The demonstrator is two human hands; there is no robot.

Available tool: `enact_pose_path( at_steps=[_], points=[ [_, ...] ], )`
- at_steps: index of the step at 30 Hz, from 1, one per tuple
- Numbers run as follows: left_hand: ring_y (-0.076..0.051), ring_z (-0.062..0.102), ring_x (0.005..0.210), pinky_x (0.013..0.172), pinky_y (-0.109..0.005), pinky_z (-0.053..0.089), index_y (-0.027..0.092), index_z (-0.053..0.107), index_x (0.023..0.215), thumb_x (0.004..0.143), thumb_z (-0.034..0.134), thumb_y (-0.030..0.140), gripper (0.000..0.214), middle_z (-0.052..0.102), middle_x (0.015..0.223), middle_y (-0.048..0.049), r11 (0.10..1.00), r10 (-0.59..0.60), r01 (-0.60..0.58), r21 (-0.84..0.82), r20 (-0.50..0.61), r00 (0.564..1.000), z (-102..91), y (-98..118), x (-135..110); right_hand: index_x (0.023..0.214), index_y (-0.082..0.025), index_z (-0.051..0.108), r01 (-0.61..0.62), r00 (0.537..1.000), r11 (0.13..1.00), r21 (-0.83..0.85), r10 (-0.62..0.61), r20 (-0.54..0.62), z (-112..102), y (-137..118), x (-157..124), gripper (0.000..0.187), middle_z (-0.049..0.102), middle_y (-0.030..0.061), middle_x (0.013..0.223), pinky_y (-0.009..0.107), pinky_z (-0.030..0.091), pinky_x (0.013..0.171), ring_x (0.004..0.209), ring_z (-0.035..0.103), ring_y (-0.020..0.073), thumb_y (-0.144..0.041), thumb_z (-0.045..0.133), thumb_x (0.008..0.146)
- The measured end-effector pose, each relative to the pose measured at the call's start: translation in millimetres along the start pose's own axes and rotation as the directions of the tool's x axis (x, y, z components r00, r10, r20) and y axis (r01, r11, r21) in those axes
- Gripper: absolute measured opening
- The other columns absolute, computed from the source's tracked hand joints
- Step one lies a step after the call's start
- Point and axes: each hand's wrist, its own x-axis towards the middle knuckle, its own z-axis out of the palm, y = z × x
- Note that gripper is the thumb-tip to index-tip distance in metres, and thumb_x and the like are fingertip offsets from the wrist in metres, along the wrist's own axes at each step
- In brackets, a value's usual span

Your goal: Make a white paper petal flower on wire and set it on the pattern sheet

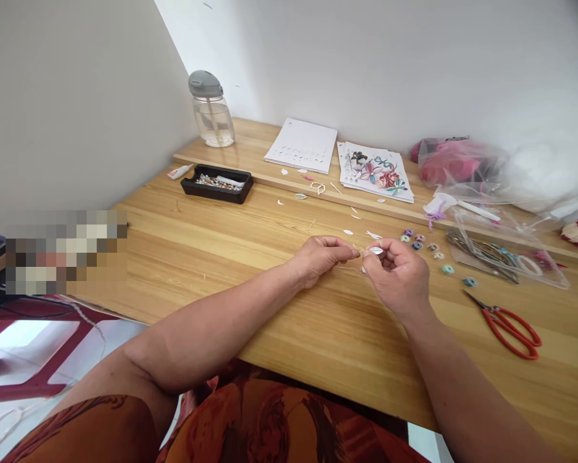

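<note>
Over the middle of the wooden table (327, 334), my left hand (320, 257) and my right hand (397, 273) meet with fingertips almost touching. A small white leaf-shaped paper piece (375, 251) is pinched between my right thumb and fingers. My left fingers are pinched together right beside it, on a thin strip or stick too small to name. Both wrists rest near the tabletop.
Red-handled scissors (510, 325) lie at the right. Small coloured paper coils (426, 246) and white paper bits (349, 231) sit beyond my hands. On the raised back ledge are a black tray of beads (216, 183), a water bottle (212, 110), white paper sheets (302, 146), a flower card (378, 172) and plastic bags (481, 170).
</note>
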Motion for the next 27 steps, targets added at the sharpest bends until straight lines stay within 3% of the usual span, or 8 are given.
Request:
enact_pose_path(
  at_steps=[6, 11, 15, 19, 27],
  points=[
    [-0.008, 0.046, 0.059, 0.059, -0.022, 0.035, 0.013, 0.064, 0.065, 0.066, 0.073, 0.029, 0.019, 0.058, 0.062, 0.0019, 0.957, 0.233, -0.224, 0.184, -0.033, 0.972, 1.1, -4.4, 0.7, 0.081, -0.018, 0.062, -0.032, 0.999, 0.999, -0.036, 0.031, -0.024, 0.1, -3.7, 0.6, 0.01, 0.057, -0.0017, 0.063, 0.021, 0.039, 0.048, 0.051, 0.049, 0.0099, -0.026, 0.063, 0.075],
    [-0.008, 0.046, 0.06, 0.059, -0.021, 0.036, 0.014, 0.063, 0.066, 0.072, 0.064, 0.022, 0.01, 0.058, 0.063, 0.002, 0.745, 0.495, -0.446, 0.496, 0.038, 0.868, -1.6, 0.9, -1.6, 0.081, -0.018, 0.063, -0.005, 1.0, 0.997, -0.075, 0.004, -0.014, 0.6, -1.5, 0.2, 0.011, 0.058, -0.0014, 0.063, 0.021, 0.038, 0.047, 0.05, 0.049, 0.0098, -0.028, 0.064, 0.075],
    [-0.009, 0.05, 0.064, 0.062, -0.021, 0.039, 0.016, 0.065, 0.07, 0.075, 0.064, 0.02, 0.007, 0.062, 0.07, -0.0002, 0.63, 0.584, -0.51, 0.585, 0.076, 0.808, -4.9, 3.0, -0.2, 0.079, -0.019, 0.063, -0.067, 0.998, 0.998, 0.001, 0.067, 0.013, 0.0, -3.8, 0.9, 0.012, 0.057, -0.0021, 0.06, 0.021, 0.037, 0.045, 0.048, 0.049, 0.0099, -0.028, 0.065, 0.073],
    [-0.01, 0.056, 0.073, 0.065, -0.02, 0.042, 0.016, 0.066, 0.071, 0.078, 0.064, 0.021, 0.009, 0.066, 0.076, -0.002, 0.638, 0.602, -0.542, 0.547, 0.084, 0.794, -5.1, 1.1, 2.4, 0.076, -0.018, 0.06, -0.162, 0.986, 0.98, 0.113, 0.155, 0.067, -2.0, -9.3, 3.4, 0.012, 0.055, -0.0029, 0.053, 0.021, 0.037, 0.044, 0.044, 0.047, 0.009, -0.027, 0.066, 0.072],
    [-0.009, 0.056, 0.068, 0.064, -0.019, 0.042, 0.014, 0.066, 0.072, 0.077, 0.064, 0.024, 0.011, 0.066, 0.073, -0.0013, 0.761, 0.509, -0.485, 0.431, 0.067, 0.858, -2.8, 1.1, 3.9, 0.073, -0.018, 0.059, -0.263, 0.964, 0.92, 0.291, 0.242, 0.106, -1.8, -6.3, 5.9, 0.008, 0.053, -0.0035, 0.052, 0.019, 0.03, 0.038, 0.044, 0.045, 0.008, -0.021, 0.064, 0.068]
  ],
)
